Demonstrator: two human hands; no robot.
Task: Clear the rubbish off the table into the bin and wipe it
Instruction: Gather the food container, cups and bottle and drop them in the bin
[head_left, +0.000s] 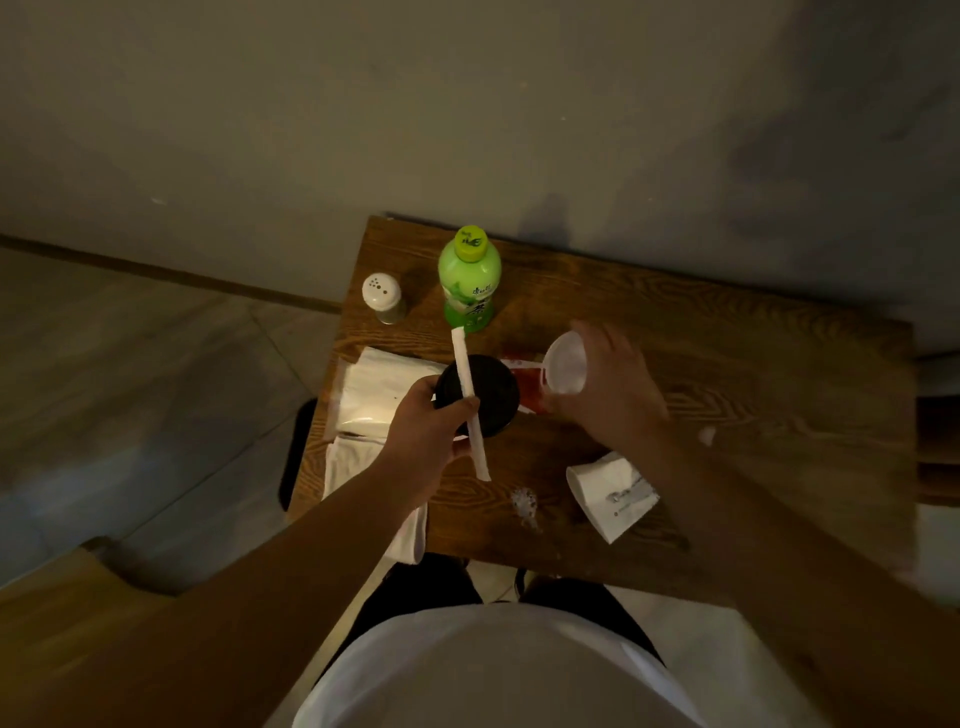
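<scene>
While the left hand (426, 421) grasps the black cup (477, 396) and wrapped straw (470, 410) together near the table's (753, 374) left edge, and the right hand (605, 387) holds the clear cup (566, 364) mid-table, keep both cups level; red spill (530, 387) beneath awaits wiping, and no bin shows

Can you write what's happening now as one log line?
left hand: holds wrapped straw, black cup | right hand: holds clear cup | table: red spill
</scene>
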